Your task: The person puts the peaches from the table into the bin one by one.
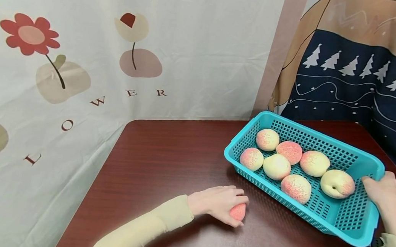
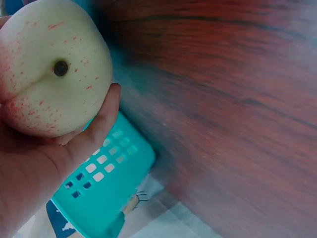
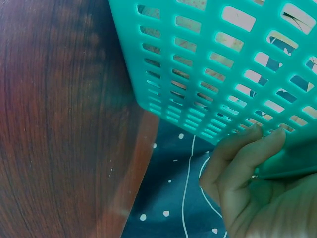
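Observation:
My left hand (image 1: 217, 202) holds a pink-and-cream peach (image 1: 237, 211) low over the table, in front of the basket. In the left wrist view that peach (image 2: 54, 69) shows its dark stem hole, with a finger curved along its side. My right hand (image 1: 387, 194) grips the right end of a turquoise perforated basket (image 1: 355, 207). In the right wrist view bent fingers (image 3: 245, 158) press against the basket's holed outer side. Several peaches lie inside the basket, among them a reddish one (image 1: 289, 152) and a cream one with its stem hole up (image 1: 337, 184).
The dark red-brown table (image 1: 168, 156) extends to the left of the basket. Behind it hangs a pale cloth (image 1: 203, 43) with flower prints and letters. A navy cloth (image 1: 345, 91) with white trees hangs at the back right, near the table's edge.

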{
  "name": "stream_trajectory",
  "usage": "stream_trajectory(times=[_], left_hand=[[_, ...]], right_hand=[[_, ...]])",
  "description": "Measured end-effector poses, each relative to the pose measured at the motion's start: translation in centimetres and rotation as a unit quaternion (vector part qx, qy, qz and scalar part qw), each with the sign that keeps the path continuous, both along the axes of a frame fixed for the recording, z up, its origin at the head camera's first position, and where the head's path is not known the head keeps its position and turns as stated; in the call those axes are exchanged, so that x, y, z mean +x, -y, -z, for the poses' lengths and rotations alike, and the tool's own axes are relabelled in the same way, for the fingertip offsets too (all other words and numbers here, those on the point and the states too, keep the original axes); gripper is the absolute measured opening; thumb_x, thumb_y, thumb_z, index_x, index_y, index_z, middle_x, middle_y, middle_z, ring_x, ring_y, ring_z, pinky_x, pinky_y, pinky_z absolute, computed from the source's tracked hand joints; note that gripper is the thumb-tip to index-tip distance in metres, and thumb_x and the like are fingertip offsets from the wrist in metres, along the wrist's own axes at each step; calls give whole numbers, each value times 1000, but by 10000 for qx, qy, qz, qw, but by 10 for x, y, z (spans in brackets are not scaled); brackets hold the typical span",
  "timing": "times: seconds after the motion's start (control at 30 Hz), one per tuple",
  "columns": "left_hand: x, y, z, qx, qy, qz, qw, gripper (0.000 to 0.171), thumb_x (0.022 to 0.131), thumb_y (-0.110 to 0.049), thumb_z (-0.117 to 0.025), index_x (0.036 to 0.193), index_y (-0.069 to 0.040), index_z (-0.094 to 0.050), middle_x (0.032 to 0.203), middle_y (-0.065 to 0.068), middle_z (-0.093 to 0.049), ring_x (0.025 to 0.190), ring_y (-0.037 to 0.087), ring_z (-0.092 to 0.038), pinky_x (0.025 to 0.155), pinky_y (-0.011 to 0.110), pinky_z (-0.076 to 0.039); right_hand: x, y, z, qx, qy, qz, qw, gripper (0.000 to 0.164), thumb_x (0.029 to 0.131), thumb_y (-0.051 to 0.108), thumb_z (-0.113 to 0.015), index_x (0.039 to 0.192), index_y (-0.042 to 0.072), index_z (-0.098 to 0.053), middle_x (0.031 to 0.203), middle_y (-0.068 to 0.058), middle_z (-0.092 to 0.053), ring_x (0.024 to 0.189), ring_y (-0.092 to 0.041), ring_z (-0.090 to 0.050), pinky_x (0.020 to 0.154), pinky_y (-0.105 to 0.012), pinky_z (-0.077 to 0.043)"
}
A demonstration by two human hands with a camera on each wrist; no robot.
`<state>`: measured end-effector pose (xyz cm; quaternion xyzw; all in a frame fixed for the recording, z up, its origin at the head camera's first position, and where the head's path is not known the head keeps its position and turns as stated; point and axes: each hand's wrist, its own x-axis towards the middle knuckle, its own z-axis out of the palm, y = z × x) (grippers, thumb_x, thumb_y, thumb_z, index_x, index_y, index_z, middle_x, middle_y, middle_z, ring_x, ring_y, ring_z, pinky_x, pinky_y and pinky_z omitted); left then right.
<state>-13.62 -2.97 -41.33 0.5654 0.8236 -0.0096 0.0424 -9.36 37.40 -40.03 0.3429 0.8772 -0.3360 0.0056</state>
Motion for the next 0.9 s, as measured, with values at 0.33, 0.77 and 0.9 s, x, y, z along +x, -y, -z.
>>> stream_trajectory(times=[0.33, 0.77, 0.9], left_hand=[[-2, -21, -17, 367, -192, 303, 9987, 42, 78, -56, -65, 104, -23, -60, 90, -11, -55, 77, 3, -51, 62, 11, -38], [-2, -45, -45, 617, -126, 628, 9960, 40, 80, -57, -63, 101, -24, -59, 87, -14, -52, 72, -4, -50, 62, 8, -37], [1, -51, -52, 442, 12, 632, 9970, 39, 81, -57, -63, 103, -25, -60, 88, -14, -55, 68, -5, -50, 61, 7, -36]], right_hand=[[-1, -4, 2, 20, 9, -17, 10000, 67, 94, 17, -33, 138, -22, -2, 123, -50, -28, 78, -53, -58, 68, -56, -51], [-1, 2, -3, 144, -36, -6, 9999, 64, 94, 15, -33, 136, -24, -6, 116, -49, -30, 75, -53, -57, 64, -54, -52], [-1, 2, -3, 175, -36, 3, 9998, 63, 93, 15, -33, 136, -24, -7, 115, -48, -31, 76, -54, -57, 64, -54, -52]])
